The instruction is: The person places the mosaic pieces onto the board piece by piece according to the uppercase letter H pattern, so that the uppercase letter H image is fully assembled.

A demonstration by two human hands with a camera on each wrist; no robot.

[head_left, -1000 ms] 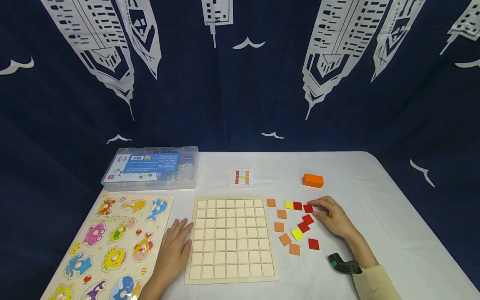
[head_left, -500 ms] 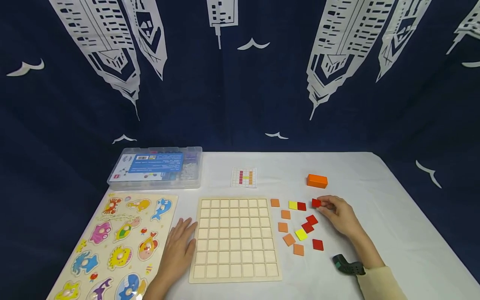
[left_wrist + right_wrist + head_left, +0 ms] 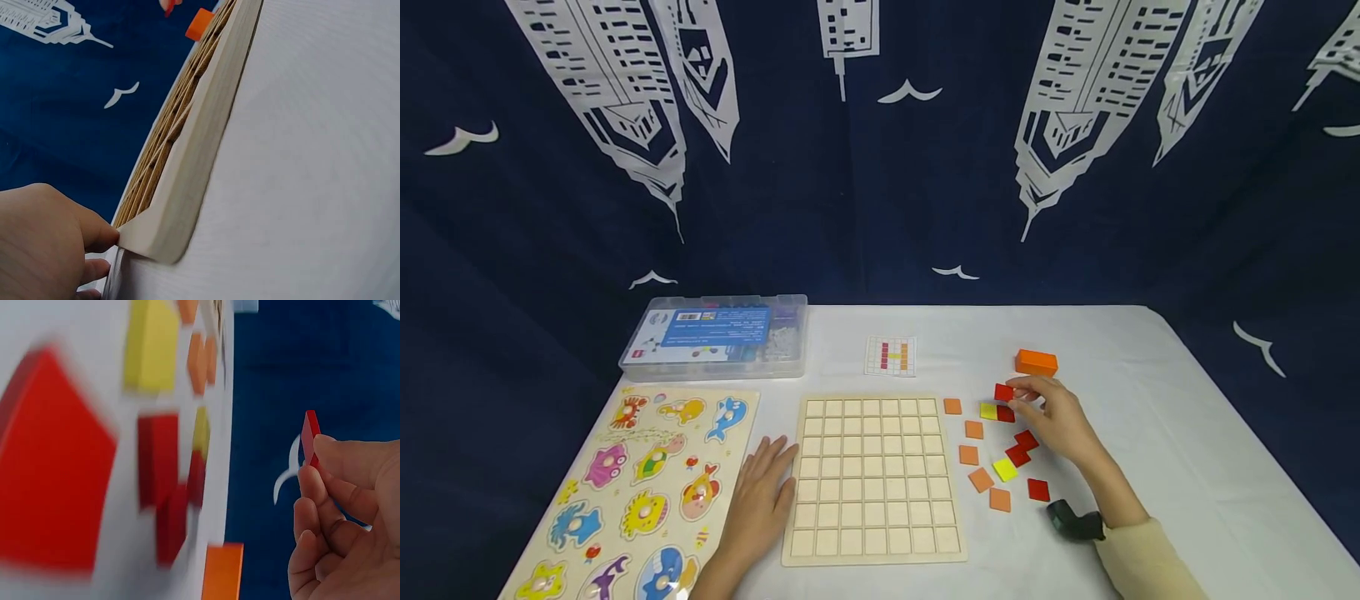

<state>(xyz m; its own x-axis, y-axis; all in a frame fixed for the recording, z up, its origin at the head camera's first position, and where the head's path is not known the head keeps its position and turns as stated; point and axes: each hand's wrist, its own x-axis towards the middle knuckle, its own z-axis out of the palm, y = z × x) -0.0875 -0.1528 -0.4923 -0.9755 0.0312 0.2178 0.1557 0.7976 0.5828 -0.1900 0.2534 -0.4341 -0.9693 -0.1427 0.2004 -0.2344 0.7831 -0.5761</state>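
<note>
I'm clamping right fingers [image 3: 311, 482] on a red tile [image 3: 1003, 392], parted left fingers [image 3: 97, 232] perhaps steadying the board [image 3: 874, 467] beside them.

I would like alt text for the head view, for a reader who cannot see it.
A right hand pinches a red tile near loose red, yellow and orange tiles on a white table. A left hand rests at the left edge of a wooden grid board.

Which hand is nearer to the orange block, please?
The right hand. It is just on the near side of the block, pinching a red tile. The left hand is at the left edge of the board, which lies between it and the block.
</note>
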